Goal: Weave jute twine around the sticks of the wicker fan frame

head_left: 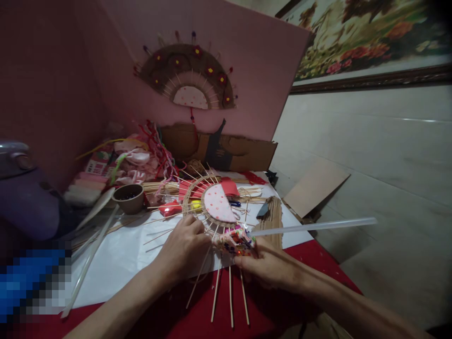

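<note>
A half-made fan [216, 203] lies on the table: thin wooden skewers spread out from a pink dotted half-disc, with twine wound around them. My left hand [185, 247] presses on the skewers and twine at the fan's near edge. My right hand [270, 266] grips a glue gun [235, 241] wrapped in patterned tape, its tip at the fan's lower rim. A long clear glue stick [314, 226] pokes out of the gun to the right.
A finished fan [187, 77] hangs on the pink board behind. A brown bowl [129, 197], loose skewers [162, 187], ribbons, a corrugated card strip [273, 216] and clear sticks [88, 259] lie on white paper [120, 259] over a red cloth [282, 310].
</note>
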{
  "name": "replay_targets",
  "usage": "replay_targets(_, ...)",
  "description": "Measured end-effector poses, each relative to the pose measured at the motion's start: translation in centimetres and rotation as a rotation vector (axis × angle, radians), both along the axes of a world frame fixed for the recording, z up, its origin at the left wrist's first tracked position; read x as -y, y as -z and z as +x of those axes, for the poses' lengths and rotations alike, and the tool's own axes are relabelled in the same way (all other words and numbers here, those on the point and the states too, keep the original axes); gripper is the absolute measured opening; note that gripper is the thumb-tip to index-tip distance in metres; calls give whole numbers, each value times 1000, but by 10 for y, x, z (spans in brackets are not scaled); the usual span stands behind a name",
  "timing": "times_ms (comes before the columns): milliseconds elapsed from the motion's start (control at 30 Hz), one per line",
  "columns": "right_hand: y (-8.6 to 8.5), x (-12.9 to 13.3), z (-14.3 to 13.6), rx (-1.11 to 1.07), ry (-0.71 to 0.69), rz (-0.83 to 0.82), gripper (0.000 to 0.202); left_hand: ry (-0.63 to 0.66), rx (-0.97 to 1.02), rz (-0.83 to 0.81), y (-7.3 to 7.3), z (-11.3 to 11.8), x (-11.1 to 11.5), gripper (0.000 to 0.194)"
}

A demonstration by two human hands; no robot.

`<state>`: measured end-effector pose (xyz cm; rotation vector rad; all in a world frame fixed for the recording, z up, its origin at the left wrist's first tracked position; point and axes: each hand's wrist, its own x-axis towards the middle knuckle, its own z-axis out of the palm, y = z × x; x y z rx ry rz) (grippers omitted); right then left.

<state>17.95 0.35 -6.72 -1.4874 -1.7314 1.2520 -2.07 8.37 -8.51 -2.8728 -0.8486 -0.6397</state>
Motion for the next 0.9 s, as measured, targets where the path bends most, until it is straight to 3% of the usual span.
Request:
replay_targets(433,-15,-10,-9,116,-38,-41,23,19,82,-5,1,0,0,21)
replay_targets(600,-19,-15,-10,176,-45,-144,34,23,95,-29,7,-1,-5,21)
replay_targets(900,-26,-23,-12,187,-87,-241,33,44,132,-88,11,-2,-6,22)
